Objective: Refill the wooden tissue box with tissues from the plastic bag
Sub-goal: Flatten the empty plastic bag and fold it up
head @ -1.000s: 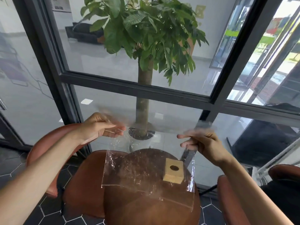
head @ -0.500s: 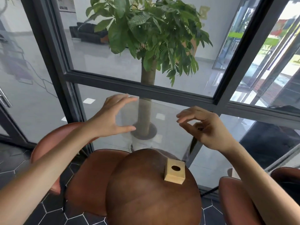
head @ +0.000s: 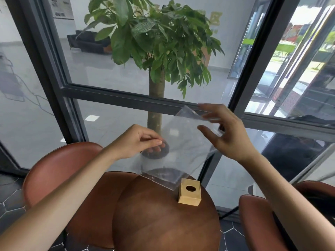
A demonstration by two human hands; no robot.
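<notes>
A small wooden tissue box (head: pixel 189 192) with an oval hole in its top stands on the far right part of the round brown table (head: pixel 163 223). Above it hangs a clear plastic bag (head: pixel 183 151), its lower edge just over the table behind the box. My left hand (head: pixel 141 142) pinches the bag's left edge. My right hand (head: pixel 226 131) has its fingers spread, with the bag's upper right corner against the fingertips. No tissues show inside the bag.
A potted tree (head: pixel 155 69) stands behind the glass wall with dark frames (head: pixel 126 96). Reddish-brown chairs sit at the left (head: pixel 59 169) and the right (head: pixel 257 220) of the table. The floor has dark hexagonal tiles.
One second ago both hands held the bag spread wide over the table. Half a second ago both hands were open with no bag visible. Now the bag is back between them, held higher and tilted.
</notes>
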